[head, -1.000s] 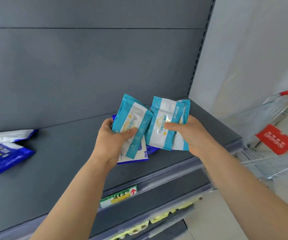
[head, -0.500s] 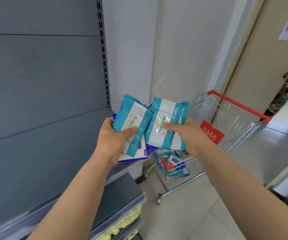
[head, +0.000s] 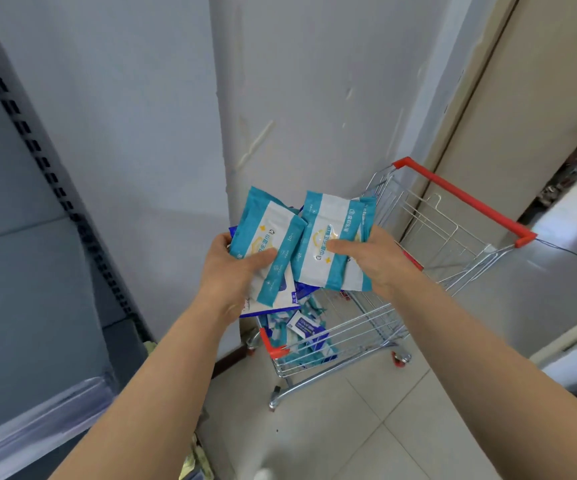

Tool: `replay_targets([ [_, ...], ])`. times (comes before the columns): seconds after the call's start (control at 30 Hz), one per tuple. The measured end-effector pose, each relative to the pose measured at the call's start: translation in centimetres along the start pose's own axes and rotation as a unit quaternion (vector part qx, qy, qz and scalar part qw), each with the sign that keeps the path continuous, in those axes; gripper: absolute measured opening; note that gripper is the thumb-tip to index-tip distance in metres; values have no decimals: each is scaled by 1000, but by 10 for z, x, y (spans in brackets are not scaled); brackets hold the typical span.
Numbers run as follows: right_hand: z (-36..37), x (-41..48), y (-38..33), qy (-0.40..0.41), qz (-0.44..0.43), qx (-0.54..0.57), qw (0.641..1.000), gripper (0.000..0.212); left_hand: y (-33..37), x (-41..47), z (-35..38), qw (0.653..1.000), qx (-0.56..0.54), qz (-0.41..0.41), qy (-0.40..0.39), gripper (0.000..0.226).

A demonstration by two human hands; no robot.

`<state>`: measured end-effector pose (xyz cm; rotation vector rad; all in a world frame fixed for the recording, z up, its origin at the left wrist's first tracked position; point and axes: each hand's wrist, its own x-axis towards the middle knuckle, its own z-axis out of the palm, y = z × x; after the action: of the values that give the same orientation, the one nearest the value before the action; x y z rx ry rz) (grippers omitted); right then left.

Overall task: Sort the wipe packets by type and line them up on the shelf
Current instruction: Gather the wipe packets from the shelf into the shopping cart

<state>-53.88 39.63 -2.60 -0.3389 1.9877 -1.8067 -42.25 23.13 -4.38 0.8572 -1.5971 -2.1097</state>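
Wipe packets (head: 332, 244) sit at frame centre, with the cart (head: 460, 199) at four o'clock. The left hand (head: 235, 271) grips one bunch with curled fingers and thumb, and the right hand (head: 380, 261) pinches another.

glossy plastic packets (head: 332, 247); wire-metal cart (head: 429, 230)

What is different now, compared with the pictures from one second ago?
The view swung right: the grey metal shelf slid to the left edge, and the wire shopping cart with a red handle now fills the lower middle. Unchanged: left hand and right hand each still grip teal-and-white wipe packets, nothing released.
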Motion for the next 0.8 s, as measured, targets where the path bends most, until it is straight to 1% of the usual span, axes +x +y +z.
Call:
replay_targets([
  [0.13,-21,68,37,-6,51,-9,999,21,-38,69,28,999,-10,-51,8,59],
  [0.27,-29,139,76,-12,107,-7,994,20,-74,135,46,995,-8,-97,26,61],
  [0.4,-29,207,120,-31,157,-20,987,23,-111,195,54,988,-12,-145,56,76],
  [0.43,-29,224,132,-36,170,-26,984,24,-122,208,56,986,-15,-152,64,76],
  [0.57,-24,289,178,-75,207,-48,974,22,-167,256,62,979,-10,-171,113,58],
  [0.7,-16,352,230,-124,235,-66,962,29,-216,303,65,966,-17,-196,167,53],
  [0.8,-9,396,276,-153,263,-82,949,30,-256,334,66,956,-48,-199,209,45],
])
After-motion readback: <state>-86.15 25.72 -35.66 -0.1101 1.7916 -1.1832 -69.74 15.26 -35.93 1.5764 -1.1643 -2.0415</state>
